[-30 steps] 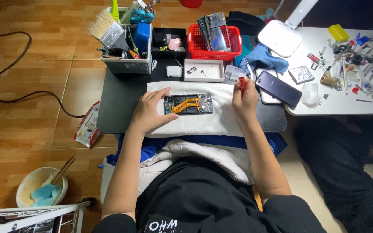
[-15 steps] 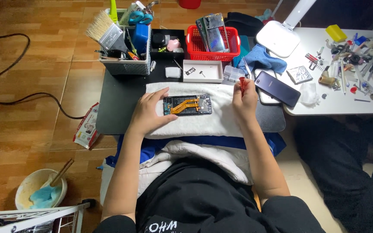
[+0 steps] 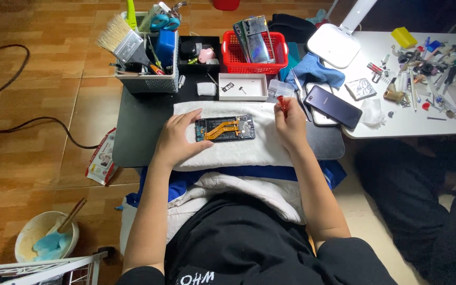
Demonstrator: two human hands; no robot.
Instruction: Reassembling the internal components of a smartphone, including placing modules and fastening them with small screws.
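we steady an opened phone (image 3: 225,129) on a white cloth (image 3: 228,150) — one hand on it, one on a tool.

our left hand (image 3: 178,138) lies with fingers spread, touching the phone's left end and pressing it to the cloth; the phone lies flat with its back off, an orange ribbon cable showing across its middle. our right hand (image 3: 290,122) is closed around a red-handled screwdriver (image 3: 281,101), held just right of the phone — its tip is too small to make out. the cloth covers the front of a small dark table (image 3: 138,132). behind it sit a shallow white tray (image 3: 243,87) and a red basket (image 3: 254,53); a second, dark phone (image 3: 333,106) lies to the right.
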